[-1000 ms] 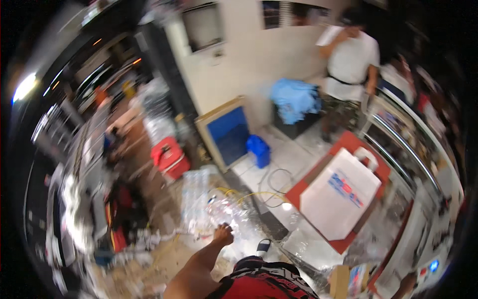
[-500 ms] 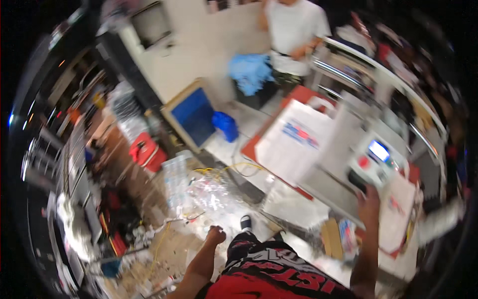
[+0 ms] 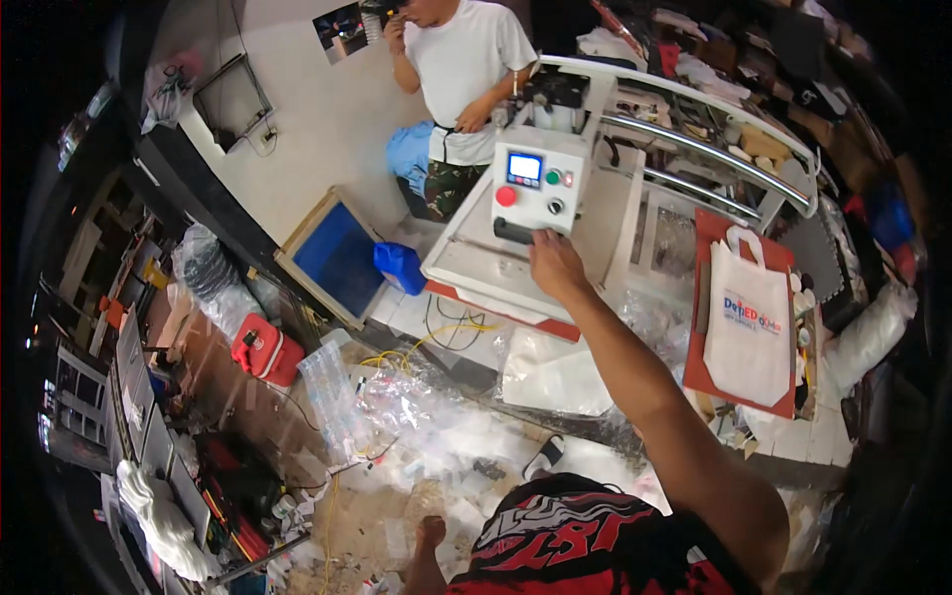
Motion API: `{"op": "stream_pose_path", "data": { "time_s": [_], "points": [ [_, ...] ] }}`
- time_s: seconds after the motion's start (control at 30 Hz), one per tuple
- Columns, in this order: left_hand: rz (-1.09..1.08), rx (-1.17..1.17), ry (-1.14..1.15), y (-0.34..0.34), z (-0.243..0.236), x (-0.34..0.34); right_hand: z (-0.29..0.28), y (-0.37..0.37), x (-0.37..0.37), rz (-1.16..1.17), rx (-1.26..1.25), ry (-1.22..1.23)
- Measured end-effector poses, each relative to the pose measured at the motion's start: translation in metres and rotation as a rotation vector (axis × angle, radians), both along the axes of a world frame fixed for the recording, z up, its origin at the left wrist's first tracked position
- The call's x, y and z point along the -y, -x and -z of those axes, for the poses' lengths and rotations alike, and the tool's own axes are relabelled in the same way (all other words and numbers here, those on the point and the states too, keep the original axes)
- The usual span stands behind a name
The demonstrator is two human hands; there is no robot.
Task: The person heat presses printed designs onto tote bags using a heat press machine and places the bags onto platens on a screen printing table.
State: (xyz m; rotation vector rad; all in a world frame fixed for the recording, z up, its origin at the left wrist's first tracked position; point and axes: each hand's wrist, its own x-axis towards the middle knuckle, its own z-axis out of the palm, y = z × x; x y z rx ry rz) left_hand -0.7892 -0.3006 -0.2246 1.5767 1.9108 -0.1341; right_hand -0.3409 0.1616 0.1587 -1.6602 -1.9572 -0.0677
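My right hand [image 3: 557,262] is closed round the black handle [image 3: 513,232] of a heat press [image 3: 540,178]. The press has a white control box with a small lit screen, a red knob and a green button. Its wide flat plate covers the left red base [image 3: 550,322]; whatever lies under it is hidden. To the right, a white printed tote bag [image 3: 749,322] lies flat on a second red base [image 3: 702,342]. My left hand [image 3: 430,533] hangs low beside my leg, fingers curled, with nothing seen in it.
A person [image 3: 461,74] in a white shirt stands behind the press. A blue-meshed wooden frame [image 3: 342,263] leans near a blue jug [image 3: 399,266]. A red container [image 3: 266,349], clear plastic [image 3: 407,397] and yellow cord [image 3: 421,342] lie on the littered floor. A metal rail [image 3: 694,139] curves behind.
The press head has swung left with my right hand on its handle. It now covers the left base, where a white tote bag was visible. The right tote bag is now fully uncovered.
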Motion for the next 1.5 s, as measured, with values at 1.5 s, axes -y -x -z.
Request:
{"op": "stream_pose_path", "data": {
  "time_s": [1.5],
  "points": [
    [0.226, 0.082, 0.069, -0.301, -0.06, 0.011, 0.148, -0.325, 0.324, -0.589, -0.355, 1.178]
  ]
}}
